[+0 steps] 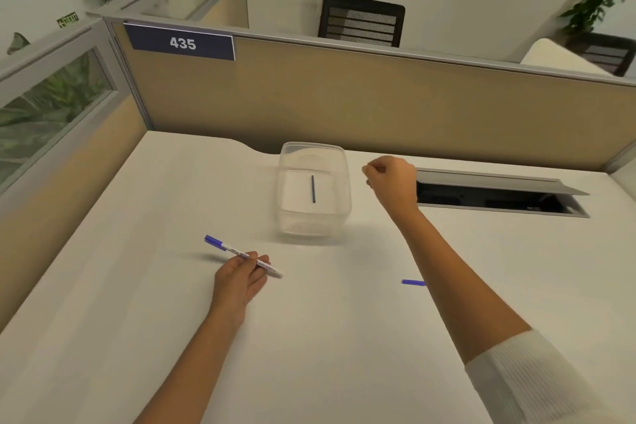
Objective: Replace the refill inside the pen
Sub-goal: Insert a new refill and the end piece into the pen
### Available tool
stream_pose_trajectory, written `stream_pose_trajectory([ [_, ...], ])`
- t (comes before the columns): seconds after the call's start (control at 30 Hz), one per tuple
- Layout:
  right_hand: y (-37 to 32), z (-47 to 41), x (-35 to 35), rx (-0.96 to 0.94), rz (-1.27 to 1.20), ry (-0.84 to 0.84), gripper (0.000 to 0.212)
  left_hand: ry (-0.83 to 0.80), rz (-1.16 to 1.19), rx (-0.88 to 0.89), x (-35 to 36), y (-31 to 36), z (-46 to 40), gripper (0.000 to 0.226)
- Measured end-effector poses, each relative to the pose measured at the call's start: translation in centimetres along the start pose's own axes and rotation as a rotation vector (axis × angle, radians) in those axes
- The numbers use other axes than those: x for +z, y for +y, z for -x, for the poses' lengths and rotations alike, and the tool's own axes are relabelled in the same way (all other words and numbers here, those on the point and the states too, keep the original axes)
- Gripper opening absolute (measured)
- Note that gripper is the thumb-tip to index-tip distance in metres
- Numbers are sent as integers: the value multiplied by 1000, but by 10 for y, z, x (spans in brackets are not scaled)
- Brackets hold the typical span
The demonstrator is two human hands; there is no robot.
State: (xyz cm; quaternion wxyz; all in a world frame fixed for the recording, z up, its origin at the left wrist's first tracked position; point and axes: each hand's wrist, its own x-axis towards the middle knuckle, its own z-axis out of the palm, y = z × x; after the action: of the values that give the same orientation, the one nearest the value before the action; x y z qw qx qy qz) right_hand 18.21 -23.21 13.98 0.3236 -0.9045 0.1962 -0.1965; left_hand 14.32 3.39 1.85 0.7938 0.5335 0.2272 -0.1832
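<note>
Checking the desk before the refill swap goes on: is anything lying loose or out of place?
One small blue piece lies alone on the desk, partly hidden by the right forearm; likely a pen part. The refill sits in the clear tub, and the left hand holds the pen.

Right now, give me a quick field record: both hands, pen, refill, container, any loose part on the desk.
left hand: holds the pen barrel
pen: white with blue end cap, tilted, just above the desk
right hand: closed, raised right of the container; contents not visible
container: clear plastic, open, on the desk
refill: thin dark stick lying inside the container
loose part: small blue piece on the desk beside the right forearm
</note>
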Motion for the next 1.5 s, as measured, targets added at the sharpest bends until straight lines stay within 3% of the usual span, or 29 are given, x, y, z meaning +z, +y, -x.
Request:
stream_pose_trajectory([
  [0.37, 182, 124, -70, 233, 27, 68, 19, -91, -24, -19, 68, -70, 59, 10],
  [0.57, 235, 165, -79, 320, 104, 20, 32, -124, -8, 8, 105, -99, 73, 10],
  [0.77, 244, 169, -87, 241, 106, -61, 21, -126, -69, 24, 121, -118, 82, 8],
  [1.13, 240, 157, -102, 326, 56, -122, 15, -98, -101, 68, 116, -126, 79, 8],
  [1.27, 231, 159, -108, 390, -128, -93, 8, -106, -120, 73, 114, -125, 79, 8],
  [1.43, 203, 173, -104, 473, -487, -84, 32, -129, -104, 57, 114, -122, 82, 9],
  [1.5, 189, 177, -102, 555, -668, -85, 33, -153, -86, 38, 113, -119, 85, 9],
])
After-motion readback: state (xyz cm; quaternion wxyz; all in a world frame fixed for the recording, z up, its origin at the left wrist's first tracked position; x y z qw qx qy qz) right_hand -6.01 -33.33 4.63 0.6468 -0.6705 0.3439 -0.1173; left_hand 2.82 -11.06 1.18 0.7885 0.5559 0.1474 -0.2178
